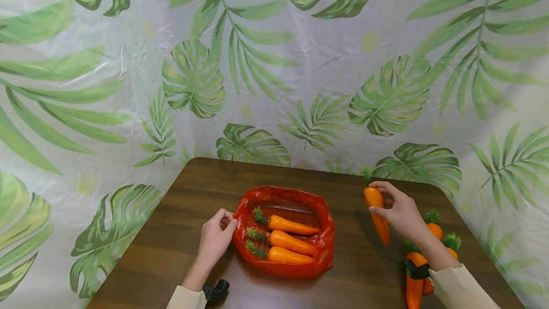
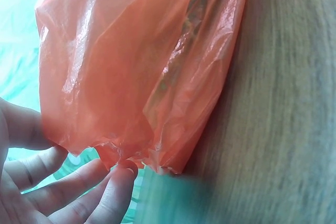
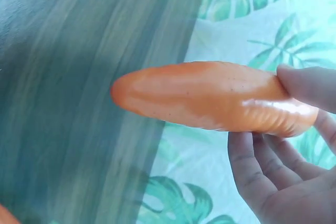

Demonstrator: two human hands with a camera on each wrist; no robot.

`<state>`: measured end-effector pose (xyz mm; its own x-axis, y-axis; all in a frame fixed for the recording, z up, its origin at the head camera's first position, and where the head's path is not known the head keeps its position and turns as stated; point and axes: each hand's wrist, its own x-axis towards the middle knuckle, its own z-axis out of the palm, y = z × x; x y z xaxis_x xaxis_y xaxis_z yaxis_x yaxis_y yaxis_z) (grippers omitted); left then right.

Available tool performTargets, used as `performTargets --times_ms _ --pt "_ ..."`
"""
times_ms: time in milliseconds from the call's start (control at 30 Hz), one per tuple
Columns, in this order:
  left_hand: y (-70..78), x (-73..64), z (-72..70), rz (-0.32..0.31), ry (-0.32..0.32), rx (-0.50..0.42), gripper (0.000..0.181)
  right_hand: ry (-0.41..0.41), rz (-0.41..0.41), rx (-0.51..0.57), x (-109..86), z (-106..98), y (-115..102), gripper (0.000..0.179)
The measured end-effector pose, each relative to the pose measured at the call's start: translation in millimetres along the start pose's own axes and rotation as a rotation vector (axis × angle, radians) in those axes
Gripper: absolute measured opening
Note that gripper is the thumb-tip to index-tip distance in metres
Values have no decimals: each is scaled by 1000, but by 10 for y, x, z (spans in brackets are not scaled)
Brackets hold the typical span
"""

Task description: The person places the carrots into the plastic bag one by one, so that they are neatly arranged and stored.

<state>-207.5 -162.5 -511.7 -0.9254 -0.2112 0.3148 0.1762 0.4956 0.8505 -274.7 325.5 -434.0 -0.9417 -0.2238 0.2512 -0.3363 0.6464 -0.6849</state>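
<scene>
A red plastic bag point(image 1: 296, 271) lies with its mouth spread wide in the middle of the table. Inside it, three carrots with green tops point(image 1: 291, 242) rest side by side, tips to the right. My left hand point(image 1: 215, 235) pinches the bag's left rim; in the left wrist view its fingertips point(image 2: 123, 174) are at the bag's crinkled edge point(image 2: 121, 93). Right of the bag, my right hand point(image 1: 399, 211) holds another carrot point(image 1: 377, 213) by its thick upper part, tip pointing down. In the right wrist view thumb and fingers grip this carrot point(image 3: 210, 97) at its thick end.
Several more carrots point(image 1: 414, 285) lie at the table's right side, partly hidden under my right forearm. The brown wooden table point(image 1: 171, 252) reaches back to a leaf-patterned sheet point(image 1: 257, 61). A black strap point(image 1: 216, 291) sits at my left wrist.
</scene>
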Motion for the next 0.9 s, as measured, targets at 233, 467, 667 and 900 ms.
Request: performTargets --times_ms 233,467,667,900 --pt "4 7 1 -1 -3 1 15 -30 -29 12 78 44 -119 61" --pt "2 16 5 -2 3 8 15 -37 -52 9 155 87 -263 60" --pt "11 19 12 -2 8 8 15 -40 -84 1 226 117 -395 59" --pt "6 12 23 3 13 0 16 -43 -116 15 285 178 -545 59"
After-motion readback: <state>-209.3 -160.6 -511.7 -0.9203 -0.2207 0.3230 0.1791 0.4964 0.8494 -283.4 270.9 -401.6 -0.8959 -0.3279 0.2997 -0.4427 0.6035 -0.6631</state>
